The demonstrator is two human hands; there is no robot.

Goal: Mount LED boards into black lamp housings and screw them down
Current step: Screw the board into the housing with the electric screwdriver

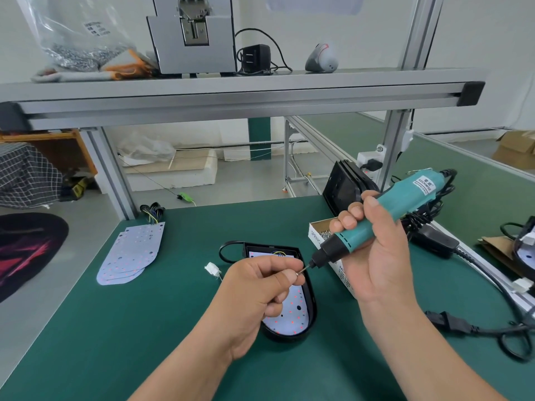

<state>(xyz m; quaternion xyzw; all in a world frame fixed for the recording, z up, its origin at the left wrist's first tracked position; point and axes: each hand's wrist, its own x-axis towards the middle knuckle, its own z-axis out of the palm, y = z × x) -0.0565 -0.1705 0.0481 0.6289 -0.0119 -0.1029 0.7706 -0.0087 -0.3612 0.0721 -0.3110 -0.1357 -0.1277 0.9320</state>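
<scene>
Left hand (pixel 252 287) pinches a screw (pixel 298 273) — right hand (pixel 379 256) grips the screwdriver (pixel 405 195)

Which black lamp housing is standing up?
The lamp housing behind the teal screwdriver, propped on edge beside the post; the nearer housing lies flat.

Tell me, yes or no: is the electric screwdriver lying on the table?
No, the right hand grips the screwdriver above the housing, and the left hand pinches a screw at its bit.
</scene>
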